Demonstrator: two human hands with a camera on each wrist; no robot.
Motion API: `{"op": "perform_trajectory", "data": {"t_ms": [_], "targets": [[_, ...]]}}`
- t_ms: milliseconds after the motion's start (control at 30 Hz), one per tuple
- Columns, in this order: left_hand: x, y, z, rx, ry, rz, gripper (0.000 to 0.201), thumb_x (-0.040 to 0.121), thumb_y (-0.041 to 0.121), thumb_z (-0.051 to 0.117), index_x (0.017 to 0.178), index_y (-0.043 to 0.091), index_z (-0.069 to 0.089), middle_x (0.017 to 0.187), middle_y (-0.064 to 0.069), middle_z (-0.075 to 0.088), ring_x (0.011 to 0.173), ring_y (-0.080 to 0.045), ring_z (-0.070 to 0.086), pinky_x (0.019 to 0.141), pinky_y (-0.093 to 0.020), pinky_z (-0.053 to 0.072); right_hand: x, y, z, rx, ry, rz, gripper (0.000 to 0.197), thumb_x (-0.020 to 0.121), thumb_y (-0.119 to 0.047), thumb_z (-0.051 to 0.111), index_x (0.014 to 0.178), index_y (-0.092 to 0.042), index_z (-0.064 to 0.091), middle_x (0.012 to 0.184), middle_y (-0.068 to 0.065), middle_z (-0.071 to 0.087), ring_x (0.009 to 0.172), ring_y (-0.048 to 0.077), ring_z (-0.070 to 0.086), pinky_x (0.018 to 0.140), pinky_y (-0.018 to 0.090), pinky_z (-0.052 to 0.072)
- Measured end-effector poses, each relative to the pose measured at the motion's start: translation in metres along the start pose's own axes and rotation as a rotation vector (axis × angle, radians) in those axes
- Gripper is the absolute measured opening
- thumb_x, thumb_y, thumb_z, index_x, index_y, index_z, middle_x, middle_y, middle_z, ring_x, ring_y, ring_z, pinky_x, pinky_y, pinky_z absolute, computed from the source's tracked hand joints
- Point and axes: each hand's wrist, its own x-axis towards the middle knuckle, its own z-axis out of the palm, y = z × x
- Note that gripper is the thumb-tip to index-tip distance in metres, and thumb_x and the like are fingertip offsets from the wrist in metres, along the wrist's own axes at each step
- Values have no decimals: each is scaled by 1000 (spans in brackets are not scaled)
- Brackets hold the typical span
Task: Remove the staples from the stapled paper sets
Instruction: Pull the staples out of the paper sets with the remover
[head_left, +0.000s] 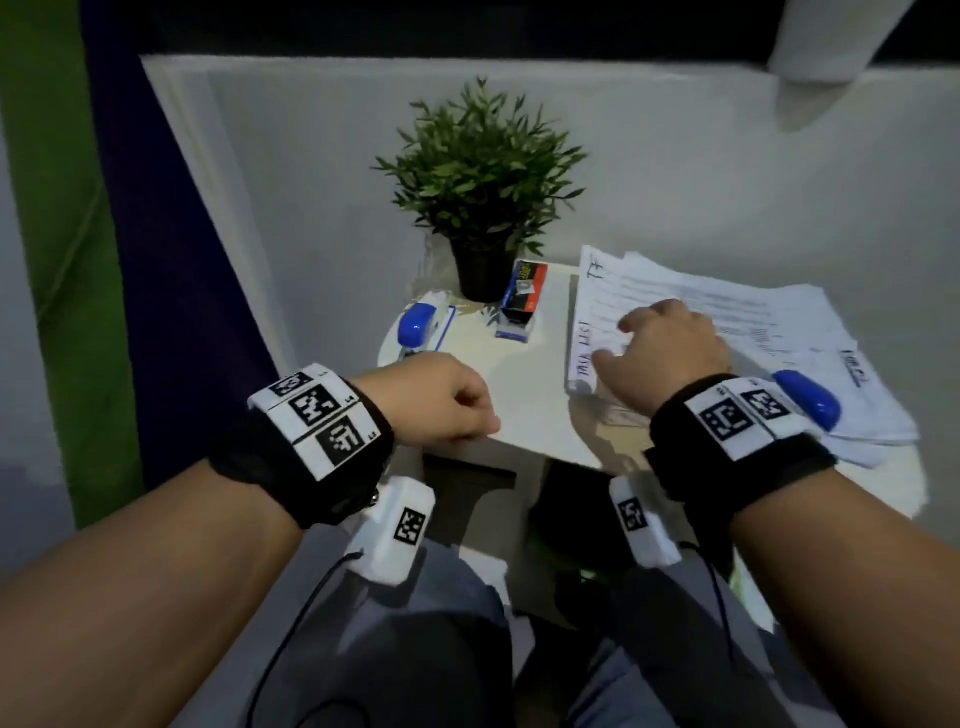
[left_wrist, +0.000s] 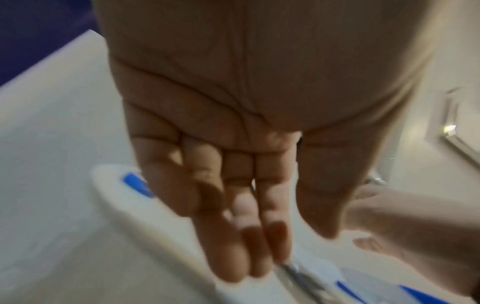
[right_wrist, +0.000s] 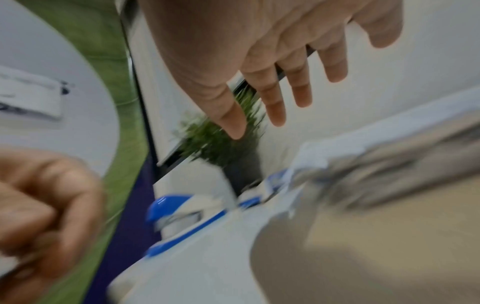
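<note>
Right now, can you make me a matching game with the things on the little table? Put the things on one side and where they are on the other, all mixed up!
Things:
1. plant
2. papers
3. staple box
4. left hand

Places:
A. under the right hand
B. at the table's near edge
C. at the back, in a black pot
D. just right of the pot

Pairs: 1-C, 2-A, 3-D, 4-B

White desk (head_left: 519, 374). At the far edge: a potted plant (head_left: 480, 208), a staple box (head_left: 522, 301) just beside it, and a blue stapler (head_left: 418, 325) toward the far left corner. On the right side: a spread of papers (head_left: 727, 312), carrying a second blue stapler (head_left: 808, 397) near the front edge.
</note>
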Motion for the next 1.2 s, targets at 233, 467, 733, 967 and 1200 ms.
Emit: {"op": "perform_trajectory", "data": {"t_ms": [233,467,733,967,1200], "targets": [[38,95,12,-530,86,2,13,89,13,62,100,8,59,82,-6,62,66,-15,61,65,-23,55,-7,119,-30,-164,-182,198,44,86,-46,59,112,-12,50,119,14,55,108,32,54,86,36,43],[81,122,10,169,114,-284,26,96,28,51,98,2,55,93,-13,58,81,-25,53,56,-24,41,-22,138,-7,12,-180,158,28,82,-29,63,87,-21,36,76,0,51,72,24,53,65,30,38],[113,113,20,48,282,-304,38,89,36,57,60,12,53,60,-3,59,58,-19,58,50,-23,42,-33,138,-7,73,-166,148,34,88,-43,55,99,-17,36,90,2,54,75,22,52,65,30,40],[117,120,22,-178,323,-254,21,89,15,56,103,2,65,109,-15,65,100,-31,61,77,-32,46,-30,147,-16,238,-221,214,30,96,-40,43,101,-12,36,94,6,52,84,26,50,71,32,38],[101,112,36,-598,287,-181,28,59,6,56,87,1,52,84,-18,62,76,-29,57,69,-36,46,-34,181,-22,826,-14,362,29,93,-32,53,96,-4,50,95,10,56,82,28,57,72,38,52]]}}
